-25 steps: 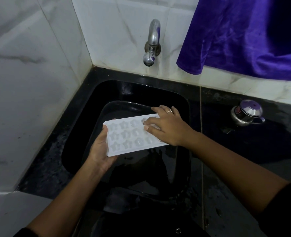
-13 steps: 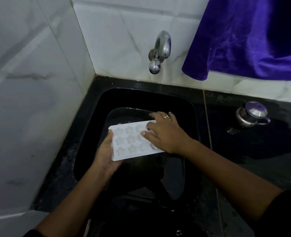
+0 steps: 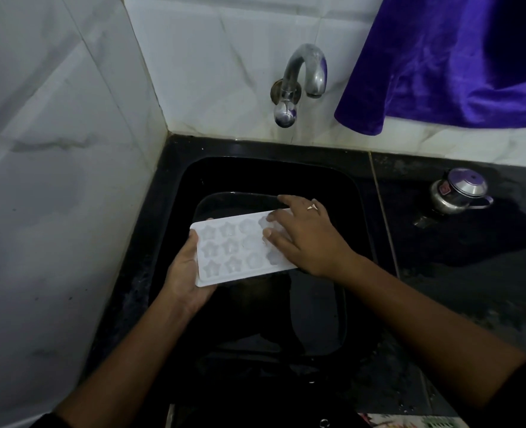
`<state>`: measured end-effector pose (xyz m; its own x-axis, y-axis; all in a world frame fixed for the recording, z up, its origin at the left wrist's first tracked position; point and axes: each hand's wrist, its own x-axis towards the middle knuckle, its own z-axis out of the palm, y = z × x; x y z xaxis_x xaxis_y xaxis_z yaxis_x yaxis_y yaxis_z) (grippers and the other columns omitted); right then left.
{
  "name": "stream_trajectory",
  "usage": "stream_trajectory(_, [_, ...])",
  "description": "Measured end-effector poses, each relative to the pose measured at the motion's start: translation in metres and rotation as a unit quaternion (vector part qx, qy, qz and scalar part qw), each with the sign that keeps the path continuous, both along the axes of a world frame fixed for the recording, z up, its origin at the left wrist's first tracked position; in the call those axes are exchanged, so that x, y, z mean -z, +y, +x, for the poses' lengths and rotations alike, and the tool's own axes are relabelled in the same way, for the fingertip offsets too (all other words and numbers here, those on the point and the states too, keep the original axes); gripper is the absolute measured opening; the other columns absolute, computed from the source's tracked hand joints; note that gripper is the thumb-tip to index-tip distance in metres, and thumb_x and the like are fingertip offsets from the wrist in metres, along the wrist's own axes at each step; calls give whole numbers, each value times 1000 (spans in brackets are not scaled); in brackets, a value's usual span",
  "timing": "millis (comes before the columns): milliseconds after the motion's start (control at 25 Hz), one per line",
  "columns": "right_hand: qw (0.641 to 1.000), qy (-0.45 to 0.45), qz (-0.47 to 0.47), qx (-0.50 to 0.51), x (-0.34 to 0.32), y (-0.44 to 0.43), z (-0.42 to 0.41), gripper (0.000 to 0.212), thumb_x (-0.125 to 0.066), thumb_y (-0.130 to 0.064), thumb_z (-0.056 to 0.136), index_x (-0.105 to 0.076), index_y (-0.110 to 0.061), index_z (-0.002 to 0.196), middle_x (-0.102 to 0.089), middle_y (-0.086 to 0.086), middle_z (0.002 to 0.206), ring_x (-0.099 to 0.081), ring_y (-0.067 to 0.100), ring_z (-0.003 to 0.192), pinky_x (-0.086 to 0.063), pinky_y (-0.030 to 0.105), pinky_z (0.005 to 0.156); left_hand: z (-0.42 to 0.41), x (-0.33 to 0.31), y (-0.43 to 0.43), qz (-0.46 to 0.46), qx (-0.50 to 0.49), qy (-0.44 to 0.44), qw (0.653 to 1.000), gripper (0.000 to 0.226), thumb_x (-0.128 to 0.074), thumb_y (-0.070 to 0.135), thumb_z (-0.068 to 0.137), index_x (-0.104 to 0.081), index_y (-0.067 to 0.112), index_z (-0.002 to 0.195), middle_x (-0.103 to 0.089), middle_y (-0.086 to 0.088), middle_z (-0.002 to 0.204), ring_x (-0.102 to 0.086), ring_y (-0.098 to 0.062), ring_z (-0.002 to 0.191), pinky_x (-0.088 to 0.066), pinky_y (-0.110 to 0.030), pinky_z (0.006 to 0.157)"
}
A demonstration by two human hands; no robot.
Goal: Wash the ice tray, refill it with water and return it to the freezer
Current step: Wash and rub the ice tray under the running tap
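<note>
One grip, left hand (image 3: pixel 184 274), clamps ice tray (image 3: pixel 231 252); right hand (image 3: pixel 305 236) rests flat atop.

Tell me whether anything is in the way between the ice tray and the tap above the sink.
Nothing visible. The left hand grips the ice tray over the sink, the right hand rests flat on its right end, and only open air lies between it and the tap.
</note>
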<state>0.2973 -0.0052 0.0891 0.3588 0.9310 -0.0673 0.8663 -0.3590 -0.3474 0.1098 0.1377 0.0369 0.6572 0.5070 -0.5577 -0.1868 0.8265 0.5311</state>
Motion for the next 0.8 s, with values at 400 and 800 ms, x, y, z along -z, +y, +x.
stream_trajectory(400, [994,-79,-49,-50,12,16,-19,63,-18,-62,100,-55,-31,141,-31,15,165,-19,38,156,-8,66,124,6,10,3,-40,44,5,998,69,-40,58,105,-52,5,148,-60,-24,143,-57,-44,134,-36,-62,117])
stream_trajectory(800, [994,-79,-66,-26,7,19,-13,68,-12,-64,97,-60,-33,134,-34,14,163,-21,36,154,-7,65,124,11,3,0,-28,47,11,998,65,-38,55,105,-53,7,146,-64,-22,139,-63,-41,127,-52,-57,103])
